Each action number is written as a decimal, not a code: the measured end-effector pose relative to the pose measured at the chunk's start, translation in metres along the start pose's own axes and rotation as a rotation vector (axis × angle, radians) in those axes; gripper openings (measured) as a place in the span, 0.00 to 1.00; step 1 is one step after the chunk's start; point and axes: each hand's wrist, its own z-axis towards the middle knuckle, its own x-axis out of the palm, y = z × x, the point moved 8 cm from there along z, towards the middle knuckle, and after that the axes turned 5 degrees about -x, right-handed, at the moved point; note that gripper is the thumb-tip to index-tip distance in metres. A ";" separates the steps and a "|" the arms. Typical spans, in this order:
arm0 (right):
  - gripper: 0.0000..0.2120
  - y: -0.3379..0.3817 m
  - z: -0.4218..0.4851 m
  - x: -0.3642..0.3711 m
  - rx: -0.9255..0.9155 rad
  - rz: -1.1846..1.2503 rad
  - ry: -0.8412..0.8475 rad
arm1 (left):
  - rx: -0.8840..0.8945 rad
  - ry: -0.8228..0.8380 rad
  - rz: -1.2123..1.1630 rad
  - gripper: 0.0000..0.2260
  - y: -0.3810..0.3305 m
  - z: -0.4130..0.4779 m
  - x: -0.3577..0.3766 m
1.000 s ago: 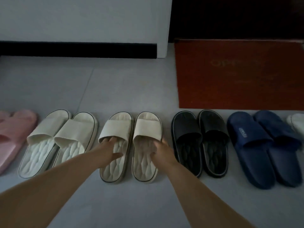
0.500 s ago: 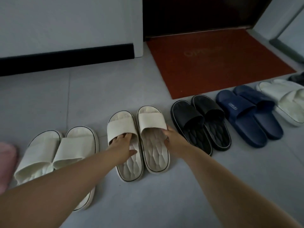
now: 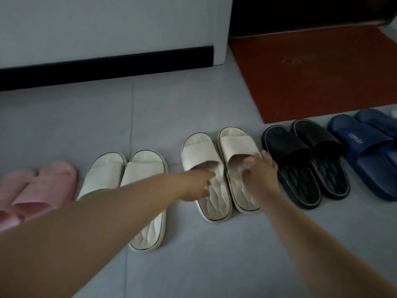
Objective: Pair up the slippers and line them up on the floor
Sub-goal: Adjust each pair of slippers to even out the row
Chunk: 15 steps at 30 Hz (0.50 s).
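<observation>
The right hand (image 3: 261, 171) has curled tighter, pinching one cream slipper's (image 3: 238, 147) strap. The left hand (image 3: 197, 186) lies blurred on the other slipper's (image 3: 199, 151) quilted footbed, grip unclear. Smooth grey tile floor (image 3: 214, 254); coarse red mat (image 3: 311, 78), both slippers by its near-left corner.

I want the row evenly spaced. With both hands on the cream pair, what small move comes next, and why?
Probably slide the cream pair slightly toward the white pair before letting go. The left hand and right hand are both on it. It lies almost against the black pair, while a wider gap shows on the white pair's side.
</observation>
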 end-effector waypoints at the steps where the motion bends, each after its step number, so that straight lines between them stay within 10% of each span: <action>1: 0.14 0.026 -0.018 -0.002 -0.059 0.034 -0.132 | 0.026 0.011 0.038 0.23 0.011 -0.015 -0.011; 5: 0.17 0.153 -0.084 0.053 -0.478 0.205 0.050 | -0.166 -0.196 0.170 0.23 0.135 -0.062 -0.051; 8: 0.28 0.185 -0.095 0.107 -0.283 0.203 0.390 | -0.505 -0.224 0.079 0.39 0.231 -0.100 -0.027; 15: 0.21 0.183 -0.071 0.107 -0.145 0.142 0.338 | -0.470 -0.471 -0.258 0.29 0.270 -0.114 0.012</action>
